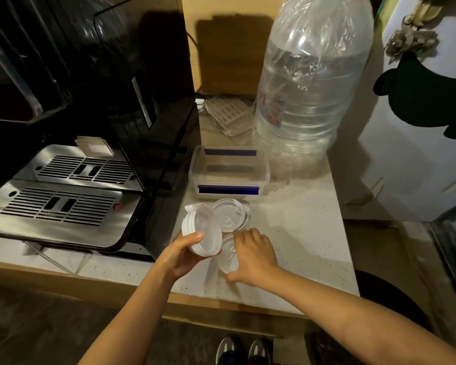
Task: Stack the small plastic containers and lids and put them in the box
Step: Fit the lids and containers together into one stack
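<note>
I'm mid-stack. My left hand grips a tilted stack of small clear lids by its rim, above the table. My right hand, fingers curled, closes on another clear piece lying there; one more lid sits beside it. Next I'd lift this piece onto the stack, then carry everything to the open box just beyond.
</note>
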Demonstrator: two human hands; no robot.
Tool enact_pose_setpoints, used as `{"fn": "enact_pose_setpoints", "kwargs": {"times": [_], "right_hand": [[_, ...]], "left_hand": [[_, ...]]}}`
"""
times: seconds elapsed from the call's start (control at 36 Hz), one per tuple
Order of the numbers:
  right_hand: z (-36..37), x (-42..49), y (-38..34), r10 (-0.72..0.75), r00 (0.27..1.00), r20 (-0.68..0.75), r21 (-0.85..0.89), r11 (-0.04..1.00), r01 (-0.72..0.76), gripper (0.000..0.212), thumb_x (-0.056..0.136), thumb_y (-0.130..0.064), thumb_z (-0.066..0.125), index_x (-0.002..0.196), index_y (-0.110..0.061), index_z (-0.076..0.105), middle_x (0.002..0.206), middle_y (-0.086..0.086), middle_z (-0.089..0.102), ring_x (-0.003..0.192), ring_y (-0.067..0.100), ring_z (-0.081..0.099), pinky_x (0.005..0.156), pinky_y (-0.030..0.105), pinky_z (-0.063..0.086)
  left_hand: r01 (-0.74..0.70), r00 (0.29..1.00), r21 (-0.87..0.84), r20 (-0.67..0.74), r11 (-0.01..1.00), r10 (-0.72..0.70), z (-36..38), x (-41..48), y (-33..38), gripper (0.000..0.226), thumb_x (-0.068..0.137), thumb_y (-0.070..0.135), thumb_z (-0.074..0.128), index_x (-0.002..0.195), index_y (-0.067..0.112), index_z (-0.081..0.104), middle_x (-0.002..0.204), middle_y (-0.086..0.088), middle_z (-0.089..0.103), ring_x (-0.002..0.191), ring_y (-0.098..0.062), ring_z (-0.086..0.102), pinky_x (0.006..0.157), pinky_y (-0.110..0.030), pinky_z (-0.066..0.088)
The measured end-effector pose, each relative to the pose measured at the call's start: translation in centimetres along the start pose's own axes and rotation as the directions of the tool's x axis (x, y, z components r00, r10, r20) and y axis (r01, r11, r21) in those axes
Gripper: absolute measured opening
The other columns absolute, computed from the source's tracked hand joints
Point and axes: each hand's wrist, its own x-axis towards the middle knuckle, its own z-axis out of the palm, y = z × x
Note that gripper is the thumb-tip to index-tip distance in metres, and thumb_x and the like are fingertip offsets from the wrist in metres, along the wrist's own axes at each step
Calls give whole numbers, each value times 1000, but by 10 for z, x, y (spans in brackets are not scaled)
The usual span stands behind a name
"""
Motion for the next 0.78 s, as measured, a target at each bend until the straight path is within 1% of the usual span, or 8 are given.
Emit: {"fn": "enact_pose_setpoints", "kwargs": {"times": [0.06, 0.19, 0.33, 0.42, 0.53, 0.58, 0.67, 0.78], "right_hand": [[-6, -1, 6, -15, 999, -42, 11, 1000, 15, 88, 66, -51, 68, 135, -12, 28, 137, 10, 40, 124, 28, 33, 102, 39, 33], [-33, -8, 25, -29, 988, -153, 49, 998, 37, 85, 59, -51, 70, 129, -17, 33, 133, 4, 43, 120, 25, 32, 96, 37, 32], [-74, -12, 47, -55, 972, -231, 55, 996, 69, 86, 57, -50, 73, 128, -20, 33, 133, 1, 43, 120, 22, 31, 95, 35, 30], [-93, -15, 53, -172, 951, -256, 89, 976, 200, 88, 60, -47, 75, 132, -22, 31, 136, -2, 39, 125, 19, 28, 100, 31, 24], [-107, -17, 46, -388, 879, -279, 64, 905, 420, 88, 64, -44, 76, 136, -18, 32, 142, 1, 37, 129, 15, 21, 103, 25, 14], [-112, -15, 38, -461, 840, -287, 20, 874, 486, 88, 65, -42, 77, 136, -12, 34, 143, 4, 38, 130, 18, 22, 105, 27, 16], [-116, -10, 30, -530, 793, -301, -31, 836, 547, 89, 65, -42, 78, 136, -9, 36, 143, 7, 40, 131, 20, 25, 106, 34, 24], [-117, 0, 24, -588, 761, -275, -73, 802, 593, 94, 63, -43, 79, 138, -9, 33, 140, 12, 42, 128, 19, 23, 104, 40, 30]], "left_hand": [[-1, 1000, -14, 6, 1000, 1, -2, 1, 0, 90, 24, 37, 93, 104, 22, 53, 90, -6, 68, 84, -20, 69, 65, -34, 60], [25, 999, -36, 23, 999, -25, -4, 4, 4, 95, 26, 38, 92, 109, 21, 50, 105, -13, 56, 97, -25, 59, 69, -37, 60], [35, 999, -80, 42, 996, -31, -1, 13, 12, 95, 24, 36, 92, 108, 22, 50, 104, -12, 53, 96, -26, 56, 67, -39, 60], [46, 995, -82, 88, 996, -39, 3, 17, 16, 93, 27, 37, 92, 109, 22, 51, 105, -12, 55, 95, -27, 60, 69, -40, 60], [49, 990, -79, 135, 996, -38, 6, 20, 17, 86, 30, 38, 91, 106, 21, 57, 102, -9, 61, 86, -23, 68, 69, -41, 60], [47, 985, -75, 167, 996, -34, 8, 21, 18, 79, 32, 40, 91, 103, 20, 63, 100, -8, 67, 88, -22, 68, 69, -41, 60], [29, 972, -58, 235, 998, -14, 13, 25, 22, 71, 37, 45, 89, 100, 22, 66, 95, -4, 73, 88, -21, 68, 66, -37, 60], [16, 959, -71, 282, 997, 5, 15, 28, 28, 67, 39, 48, 88, 97, 22, 68, 92, -4, 72, 84, -20, 68, 63, -34, 60]]}}
